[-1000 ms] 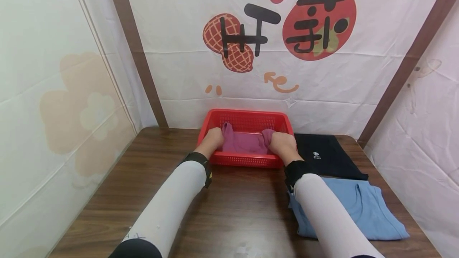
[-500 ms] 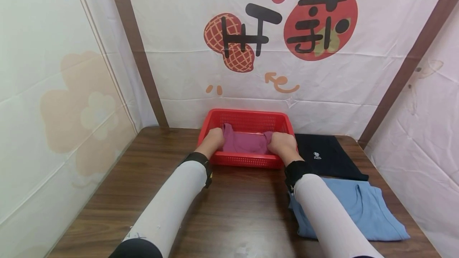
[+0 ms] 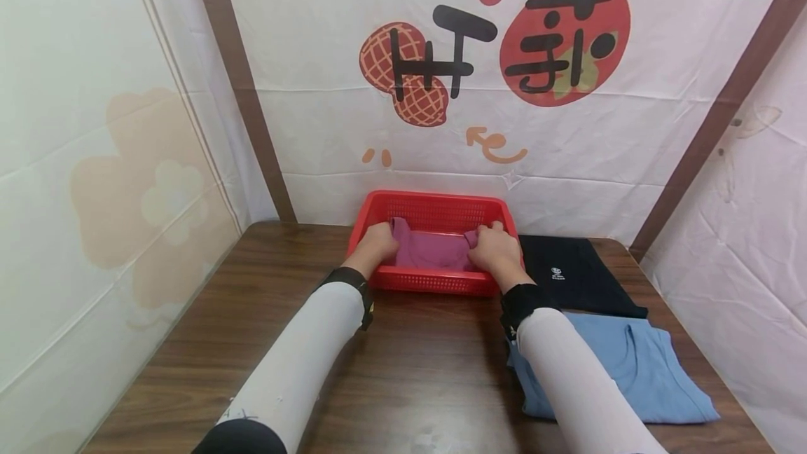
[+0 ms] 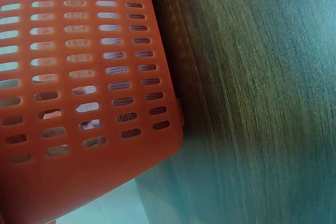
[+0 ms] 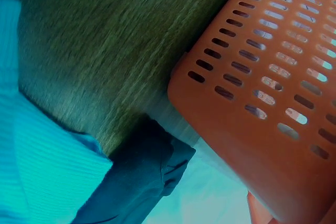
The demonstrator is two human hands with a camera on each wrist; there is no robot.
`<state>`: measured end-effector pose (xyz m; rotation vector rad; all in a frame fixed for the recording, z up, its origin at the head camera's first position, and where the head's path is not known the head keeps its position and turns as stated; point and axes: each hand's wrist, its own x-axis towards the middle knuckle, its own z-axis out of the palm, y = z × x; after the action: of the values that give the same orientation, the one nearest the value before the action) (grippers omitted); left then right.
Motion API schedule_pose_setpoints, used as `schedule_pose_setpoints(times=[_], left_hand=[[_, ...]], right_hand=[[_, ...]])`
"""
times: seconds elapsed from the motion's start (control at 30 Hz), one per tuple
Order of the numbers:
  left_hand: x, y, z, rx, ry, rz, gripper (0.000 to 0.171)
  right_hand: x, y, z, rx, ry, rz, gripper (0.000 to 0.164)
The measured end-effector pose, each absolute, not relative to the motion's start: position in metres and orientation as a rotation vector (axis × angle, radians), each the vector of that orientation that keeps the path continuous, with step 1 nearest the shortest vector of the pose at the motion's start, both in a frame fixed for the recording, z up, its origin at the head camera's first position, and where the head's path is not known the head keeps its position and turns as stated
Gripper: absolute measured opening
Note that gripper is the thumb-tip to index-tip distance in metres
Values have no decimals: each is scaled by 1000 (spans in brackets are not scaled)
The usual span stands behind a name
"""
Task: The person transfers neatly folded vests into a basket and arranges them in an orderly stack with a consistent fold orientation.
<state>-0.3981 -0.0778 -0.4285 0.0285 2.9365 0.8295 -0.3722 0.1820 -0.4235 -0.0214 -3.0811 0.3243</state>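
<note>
In the head view a pink folded garment [image 3: 435, 249] lies low inside a red plastic basket [image 3: 435, 282]. My left hand [image 3: 377, 244] reaches over the basket's left side and touches the garment's left edge. Its fingertips are hidden from the camera. Over the right side, my right hand [image 3: 497, 249] is at the garment's right edge, with its fingers loosened and one raised. Both wrist views show the outside of the slotted basket wall, in the left wrist view [image 4: 79, 129] and the right wrist view [image 5: 231, 124]; neither shows fingers clearly.
A black folded garment [image 3: 574, 275] with a small white print lies right of the basket. Nearer, a light blue garment [image 3: 656, 370] lies partly under my right forearm. The brown wooden table [image 3: 403, 370] ends against white printed curtains [image 3: 328, 125] at the back and sides.
My right hand has loosened from its earlier fist, and a finger now sticks up. The left hand's fingers reach slightly farther right over the garment. The basket has stayed in place.
</note>
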Motion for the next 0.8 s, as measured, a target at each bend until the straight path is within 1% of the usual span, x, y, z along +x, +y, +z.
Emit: schedule_pose_setpoints(times=[0.17,0.3,0.4,0.63,0.8], left_hand=[[-398,-78,-426,46,2952,773,24],[-397,-78,-425,35,2940,770,30],[-399,-79,-427,35,2933,777,35],[-405,-80,-429,34,2900,823,57],[-404,-81,-428,55,2876,882,65]], right_hand=[[-375,184,-424,-56,-3044,439,59],[-377,186,-425,-59,-3033,487,60],[-378,187,-426,-58,-3021,519,59],[-378,188,-423,-84,-2955,640,56],[-373,187,-420,-93,-2893,783,56]])
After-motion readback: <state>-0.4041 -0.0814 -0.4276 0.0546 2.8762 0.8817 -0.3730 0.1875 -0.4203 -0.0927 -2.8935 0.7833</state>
